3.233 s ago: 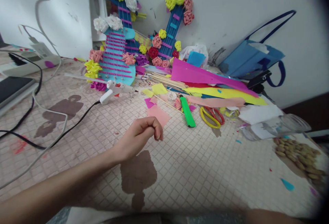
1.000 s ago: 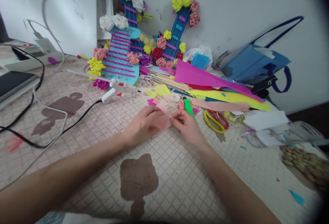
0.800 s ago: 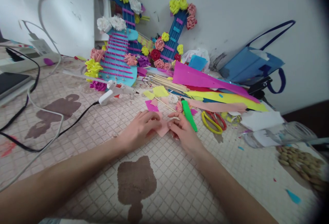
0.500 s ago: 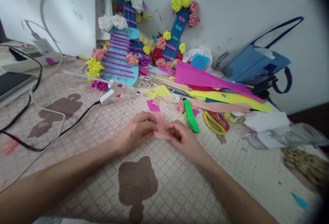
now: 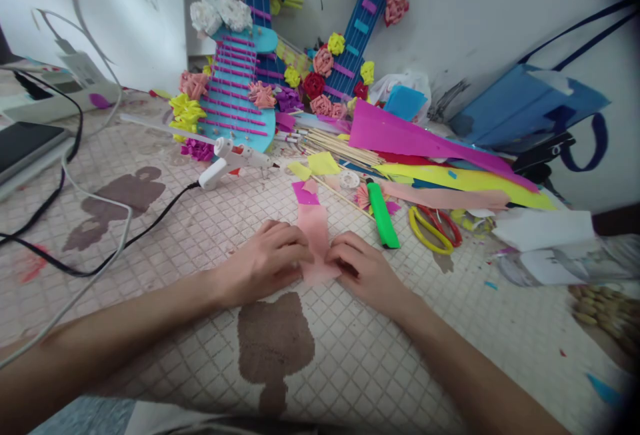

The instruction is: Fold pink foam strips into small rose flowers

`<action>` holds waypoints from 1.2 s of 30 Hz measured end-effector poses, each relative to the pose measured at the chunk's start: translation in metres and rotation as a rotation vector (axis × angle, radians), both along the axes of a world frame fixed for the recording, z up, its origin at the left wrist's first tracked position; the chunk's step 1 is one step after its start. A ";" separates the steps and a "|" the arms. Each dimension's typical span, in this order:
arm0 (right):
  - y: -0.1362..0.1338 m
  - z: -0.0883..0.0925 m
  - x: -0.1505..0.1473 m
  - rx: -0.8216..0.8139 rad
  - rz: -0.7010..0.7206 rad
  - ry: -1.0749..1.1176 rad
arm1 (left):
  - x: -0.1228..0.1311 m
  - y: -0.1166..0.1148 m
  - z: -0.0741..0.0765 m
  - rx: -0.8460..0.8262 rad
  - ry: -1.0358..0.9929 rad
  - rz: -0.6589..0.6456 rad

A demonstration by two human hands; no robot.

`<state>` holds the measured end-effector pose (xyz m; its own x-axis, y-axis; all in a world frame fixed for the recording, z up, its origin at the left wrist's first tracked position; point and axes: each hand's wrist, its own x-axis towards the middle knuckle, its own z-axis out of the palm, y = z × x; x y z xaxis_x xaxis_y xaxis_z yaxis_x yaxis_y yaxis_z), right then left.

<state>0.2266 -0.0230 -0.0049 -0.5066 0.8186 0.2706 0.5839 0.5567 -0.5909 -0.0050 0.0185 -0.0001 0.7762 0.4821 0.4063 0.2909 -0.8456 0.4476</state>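
Note:
A piece of pink crepe paper (image 5: 313, 225) lies on the table between my hands. My left hand (image 5: 267, 258) has its fingers curled and closed on the paper's left edge. At the lower right edge, my right hand (image 5: 367, 272) pinches the same paper between thumb and fingertips; the exact grip is partly hidden. Just beyond the pink piece lies a small magenta paper piece (image 5: 305, 193). A green utility knife (image 5: 383, 216) rests right of the paper, and scissors (image 5: 431, 230) with yellow and red handles lie farther right.
A white glue gun (image 5: 227, 160) with a black cord lies left of the far papers. Paper-flowered blue guitar shapes (image 5: 237, 88) lean at the back. Wooden sticks (image 5: 340, 147), a magenta sheet (image 5: 400, 136) and a blue bag (image 5: 530, 112) line the wall side.
The view has tilted slightly downward, so the background sits higher. More of the pink paper shows beyond my fingers, and both hands stay at its edges.

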 end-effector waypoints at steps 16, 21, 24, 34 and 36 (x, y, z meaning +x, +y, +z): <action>-0.006 0.005 0.007 -0.042 0.102 0.042 | 0.004 -0.004 0.001 -0.126 0.047 -0.055; -0.006 0.008 0.008 -0.091 0.129 0.071 | 0.005 -0.004 0.000 -0.138 0.081 -0.069; -0.006 0.009 0.010 -0.143 0.123 0.110 | 0.004 -0.003 -0.001 -0.171 0.050 -0.063; -0.006 0.007 0.007 -0.149 0.093 0.092 | 0.001 0.002 0.005 -0.261 0.043 -0.094; -0.007 0.008 0.007 -0.155 0.083 0.090 | -0.001 0.004 0.007 -0.286 0.057 -0.128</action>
<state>0.2332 -0.0299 0.0032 -0.5534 0.8105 0.1920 0.4807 0.4990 -0.7211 -0.0061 0.0229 0.0071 0.8555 0.4676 0.2223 0.2217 -0.7189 0.6589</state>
